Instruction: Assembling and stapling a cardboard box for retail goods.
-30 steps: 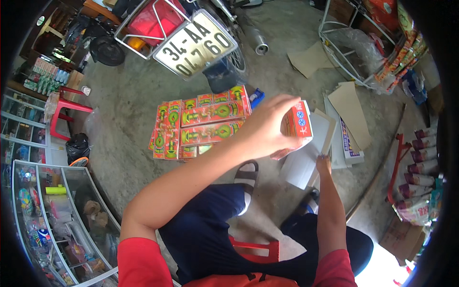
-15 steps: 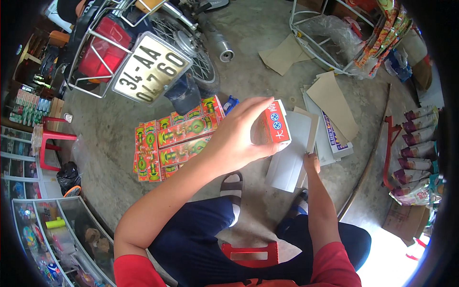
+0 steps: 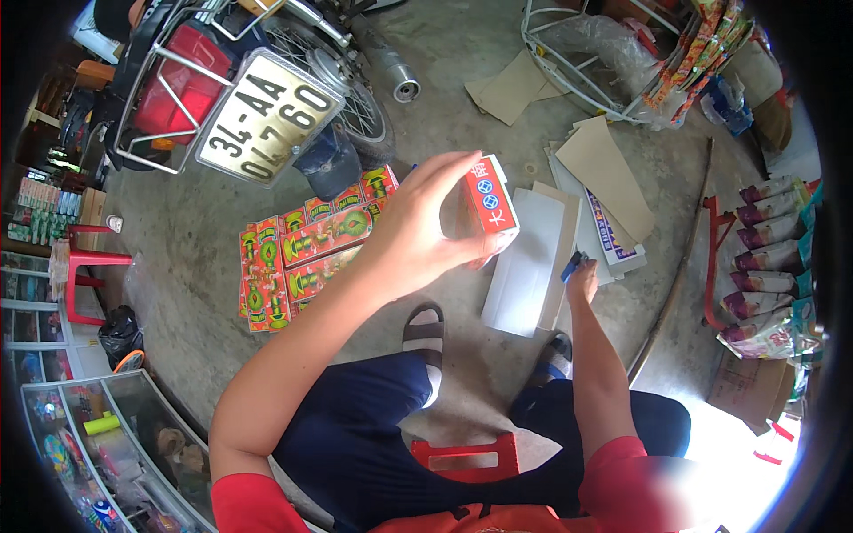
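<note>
L hand (image 3: 425, 215) grips box (image 3: 489, 195) — red face twd cam, longwise fwd; R hand (image 3: 583, 282), blue item (image 3: 571, 266).

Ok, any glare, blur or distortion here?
Head view: blown-out glare at lower right; head view: a smeared blur over the right sleeve; head view: the glass case bends near the dark rim, while the red box looks sharp.
</note>
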